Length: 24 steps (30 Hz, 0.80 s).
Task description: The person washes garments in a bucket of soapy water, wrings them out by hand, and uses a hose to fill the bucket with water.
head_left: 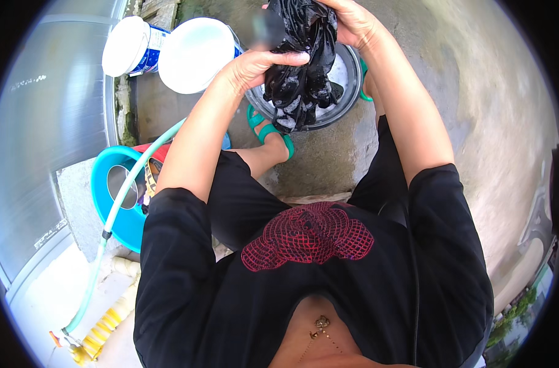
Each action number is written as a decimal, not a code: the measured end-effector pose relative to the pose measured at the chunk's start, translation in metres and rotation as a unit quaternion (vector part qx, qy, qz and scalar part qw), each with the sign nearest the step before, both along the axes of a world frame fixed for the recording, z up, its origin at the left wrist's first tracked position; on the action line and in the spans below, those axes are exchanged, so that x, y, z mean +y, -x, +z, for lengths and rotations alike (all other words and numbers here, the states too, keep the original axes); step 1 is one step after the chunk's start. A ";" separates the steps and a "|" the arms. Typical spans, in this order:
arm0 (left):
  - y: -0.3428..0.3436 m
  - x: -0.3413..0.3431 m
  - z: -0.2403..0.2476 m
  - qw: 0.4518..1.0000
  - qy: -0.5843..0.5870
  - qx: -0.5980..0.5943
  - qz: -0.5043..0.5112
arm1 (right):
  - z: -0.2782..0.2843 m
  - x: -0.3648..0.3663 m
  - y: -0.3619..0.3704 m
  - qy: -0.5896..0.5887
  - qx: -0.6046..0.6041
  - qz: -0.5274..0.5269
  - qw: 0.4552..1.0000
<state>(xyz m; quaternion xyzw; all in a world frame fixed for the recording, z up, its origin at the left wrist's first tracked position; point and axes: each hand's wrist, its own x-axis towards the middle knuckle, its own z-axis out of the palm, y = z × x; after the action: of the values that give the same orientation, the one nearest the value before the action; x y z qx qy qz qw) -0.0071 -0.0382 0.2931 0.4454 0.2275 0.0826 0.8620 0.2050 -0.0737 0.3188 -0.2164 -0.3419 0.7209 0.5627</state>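
Note:
A wet black garment point(301, 73), bunched up and streaked with suds, hangs from both my hands. My left hand point(259, 66) is closed on its left side, with the thumb lying across the cloth. At the upper right, my right hand point(351, 23) grips the garment's other side; some of its fingers are hidden behind the fabric. Beneath the cloth, a round grey basin point(355, 80) holds white, foamy water. The garment's lower end hangs over the near part of the basin.
Two white lidded buckets point(197, 55) stand left of the basin. A pale green hose point(117, 202) runs past a blue tub point(102, 184) holding a metal bowl and cloth. My feet, in green sandals point(268, 130), flank the basin on wet concrete.

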 end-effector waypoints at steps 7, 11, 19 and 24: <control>-0.019 -0.011 0.011 0.972 -0.228 0.054 -0.022 | -0.010 0.022 0.019 0.051 -0.179 -0.172 0.967; -0.033 -0.008 -0.036 0.875 -0.465 0.122 0.051 | -0.024 0.023 0.033 0.010 -0.545 -0.319 0.776; -0.037 -0.007 -0.057 0.821 -0.509 0.243 0.088 | -0.069 0.030 0.049 0.036 -0.603 -0.409 0.684; -0.004 0.002 -0.029 0.957 -0.236 0.163 0.056 | -0.035 0.029 0.035 0.061 -0.292 -0.174 0.938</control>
<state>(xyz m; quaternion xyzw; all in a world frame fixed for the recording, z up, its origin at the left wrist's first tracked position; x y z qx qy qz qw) -0.0031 -0.0365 0.2646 0.6297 0.3635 0.1087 0.6779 0.1701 -0.0452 0.2835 -0.5076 -0.4035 0.5360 0.5405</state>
